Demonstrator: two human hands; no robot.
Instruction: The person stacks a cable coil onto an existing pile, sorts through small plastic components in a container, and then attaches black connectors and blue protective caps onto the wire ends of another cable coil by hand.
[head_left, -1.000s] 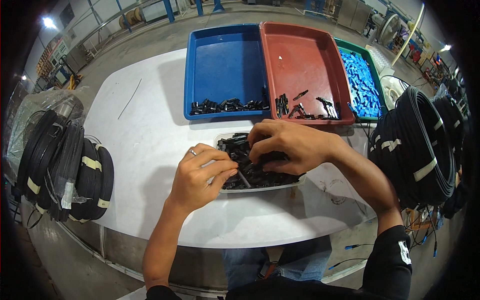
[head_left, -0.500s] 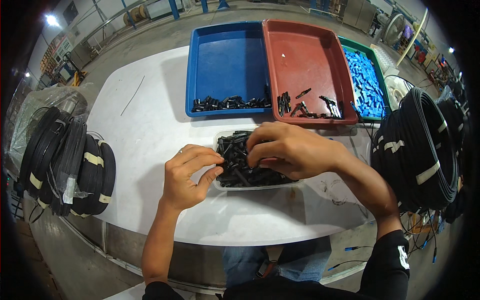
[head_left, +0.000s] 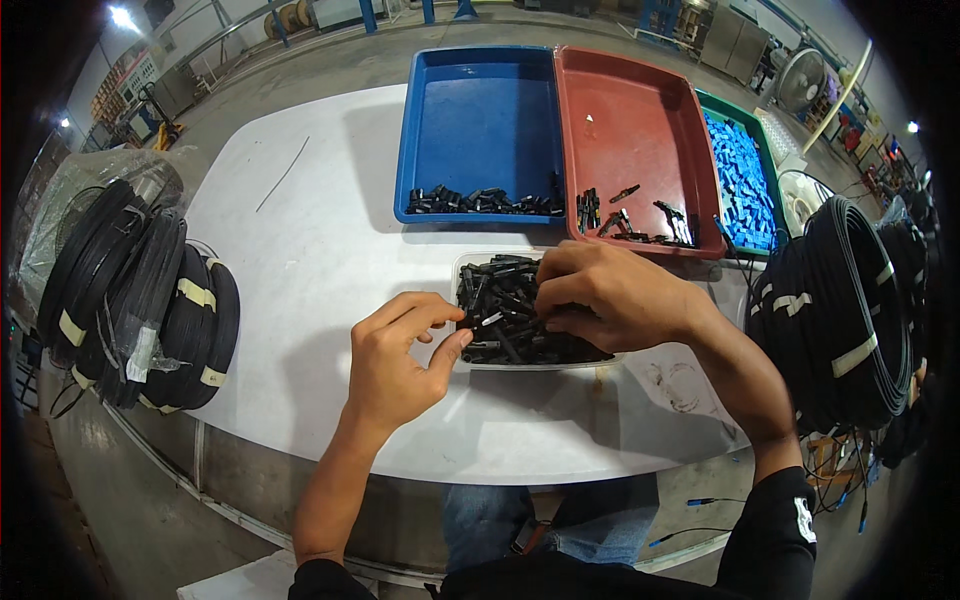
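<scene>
A pale, clear-rimmed plastic container (head_left: 540, 367) stands in front of me, full of small black plastic parts (head_left: 505, 285) shaped like short tubes. At its left rim is my left hand (head_left: 398, 358), thumb and forefinger curved toward each other in a pinch. Whatever lies between those fingertips is dark and blends with the parts behind. Over the right half of the container, my right hand (head_left: 615, 295) reaches in with bent, closed fingers. Its fingertips are partly hidden, so what they grip does not show.
Beyond the container stand a blue tray (head_left: 480, 130) and a red tray (head_left: 640, 130), both with black parts along their near sides. A green tray (head_left: 712, 105) holds many blue pieces. Black cable coils lie at left (head_left: 150, 300) and right (head_left: 830, 310) on the white table (head_left: 300, 240).
The view has shifted, so the table and trays sit farther right in the picture. Both hands stay at the container; the right hand's fingers are bent a little differently over the parts.
</scene>
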